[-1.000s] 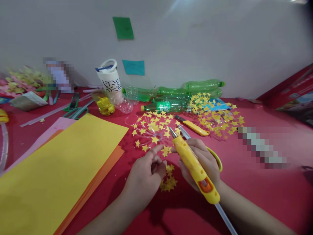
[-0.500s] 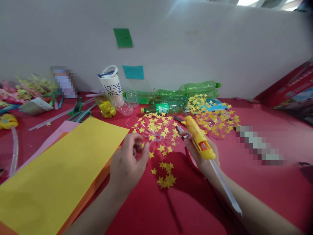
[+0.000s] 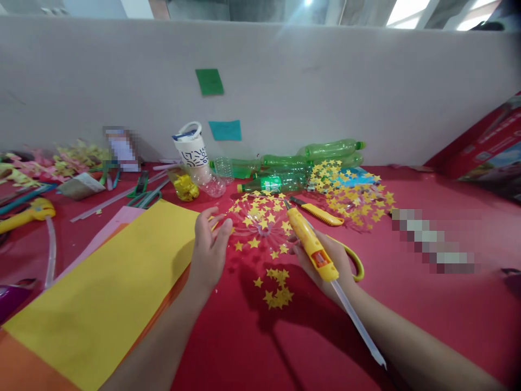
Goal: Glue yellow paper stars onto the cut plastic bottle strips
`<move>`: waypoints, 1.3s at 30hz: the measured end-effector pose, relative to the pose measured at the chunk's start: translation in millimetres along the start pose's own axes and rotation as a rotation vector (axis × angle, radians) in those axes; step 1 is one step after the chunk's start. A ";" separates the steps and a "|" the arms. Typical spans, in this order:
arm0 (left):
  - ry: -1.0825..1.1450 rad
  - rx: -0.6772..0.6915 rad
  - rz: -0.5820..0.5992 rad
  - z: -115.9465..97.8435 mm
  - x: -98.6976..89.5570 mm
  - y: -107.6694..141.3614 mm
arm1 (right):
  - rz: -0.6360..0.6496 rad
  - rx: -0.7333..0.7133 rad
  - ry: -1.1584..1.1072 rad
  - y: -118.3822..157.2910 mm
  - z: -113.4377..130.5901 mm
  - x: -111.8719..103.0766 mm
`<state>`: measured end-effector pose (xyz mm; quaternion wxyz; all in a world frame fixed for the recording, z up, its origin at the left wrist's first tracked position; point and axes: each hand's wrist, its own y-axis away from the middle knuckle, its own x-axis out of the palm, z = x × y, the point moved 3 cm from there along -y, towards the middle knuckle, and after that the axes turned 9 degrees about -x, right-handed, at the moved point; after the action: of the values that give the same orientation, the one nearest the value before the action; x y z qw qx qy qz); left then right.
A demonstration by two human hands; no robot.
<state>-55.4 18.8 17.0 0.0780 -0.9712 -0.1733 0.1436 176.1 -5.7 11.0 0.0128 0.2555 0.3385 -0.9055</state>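
Observation:
My right hand (image 3: 337,260) is closed around a yellow hot glue gun (image 3: 302,231), whose nozzle points away from me and whose clear glue stick trails out behind. The nozzle is just right of a clear plastic piece (image 3: 264,230) with radiating strips, dotted with yellow paper stars (image 3: 254,243). On the left of that piece, my left hand (image 3: 208,252) is raised with thumb and fingers apart, holding nothing. Between my forearms lies a small pile of loose yellow stars (image 3: 279,297). A yellow loop (image 3: 357,263) shows beside my right hand; the rest of it is hidden.
Yellow paper sheets (image 3: 109,288) lie at left. Behind are green plastic bottles (image 3: 285,176), a white patterned cup (image 3: 193,152) and a second star-covered piece (image 3: 358,198). A yellow utility knife (image 3: 321,213) lies right of centre. Another yellow glue gun (image 3: 36,212) rests far left.
My right hand has moved left with the glue gun, uncovering the utility knife and yellow loop. The left hand has drawn back leftward and its fingers have spread. My view has tilted slightly upward.

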 end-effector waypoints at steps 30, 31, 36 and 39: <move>-0.622 0.149 0.982 2.2 33.1 47.2 | -0.073 -0.187 0.126 -2.0 8.6 -12.2; -0.622 0.156 0.977 2.4 33.2 47.3 | -0.077 -0.198 0.135 -1.7 8.3 -12.4; -0.564 0.171 0.955 -5.4 35.0 50.6 | -0.047 -0.202 0.172 0.1 10.2 -12.2; -0.437 0.236 0.909 -17.4 36.8 55.8 | 0.014 -0.181 0.122 1.1 15.5 -10.6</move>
<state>0.6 -21.4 13.0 0.0786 -0.8804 0.2711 0.3811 178.6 -17.8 25.3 0.0216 0.3105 0.4170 -0.8539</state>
